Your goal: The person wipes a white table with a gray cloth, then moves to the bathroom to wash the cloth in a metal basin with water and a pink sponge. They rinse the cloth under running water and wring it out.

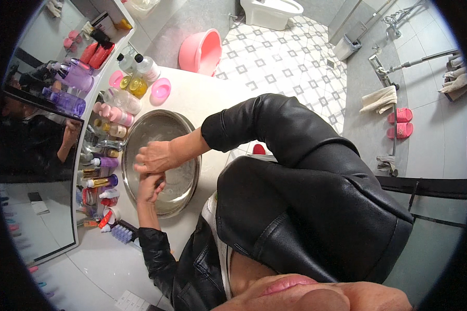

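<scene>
Over an oval metal-toned wash basin (175,194), my two bare hands meet. My right hand (153,156), back upward and slightly blurred, comes in from the top of the view and touches or overlaps my left hand. Curled fingers show on my left hand (151,188), which reaches in from below. Whether anything lies between the hands is hidden. Black leather-like sleeves end above both wrists. Nearest to the hands, past the basin's rim, is a metal faucet (111,144), partly among the bottles.
Bottles, including a purple one (106,162), crowd the counter below a mirror (39,147). A pink dish (160,91) and a bristle brush (121,234) lie near the basin. A pink plastic tub (200,52) stands beyond the counter (206,87).
</scene>
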A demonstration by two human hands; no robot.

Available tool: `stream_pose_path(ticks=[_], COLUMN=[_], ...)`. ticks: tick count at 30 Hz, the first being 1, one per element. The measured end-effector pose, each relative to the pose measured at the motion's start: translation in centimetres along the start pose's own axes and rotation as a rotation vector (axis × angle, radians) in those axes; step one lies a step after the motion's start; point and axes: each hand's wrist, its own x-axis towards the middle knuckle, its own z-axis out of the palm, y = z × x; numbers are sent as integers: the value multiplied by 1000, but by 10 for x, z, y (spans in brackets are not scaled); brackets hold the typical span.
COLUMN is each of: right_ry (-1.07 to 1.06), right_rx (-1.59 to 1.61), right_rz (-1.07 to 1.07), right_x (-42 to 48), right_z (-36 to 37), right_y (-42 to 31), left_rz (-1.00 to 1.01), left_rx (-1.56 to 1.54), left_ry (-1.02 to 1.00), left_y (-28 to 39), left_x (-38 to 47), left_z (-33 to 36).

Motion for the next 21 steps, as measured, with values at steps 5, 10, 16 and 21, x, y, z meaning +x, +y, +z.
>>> stream_pose_path(ticks=[5, 10, 16, 21], right_ry=[382, 231, 113, -168], right_rx=[-83, 25, -26, 178], right_rz=[-255, -133, 60, 309], right_x=[-11, -15, -4, 11], right_z=[-13, -12, 8, 10], right_y=[-13, -16, -1, 4], left_rz=[-35, -109, 164, 682], left_rx=[-294, 36, 429, 950], left_ry=[-203, -202, 25, 406], left_y=[-1, 12, 20, 11], left_x=[-17, -21, 10, 29], left_z=[-18, -6, 6, 8])
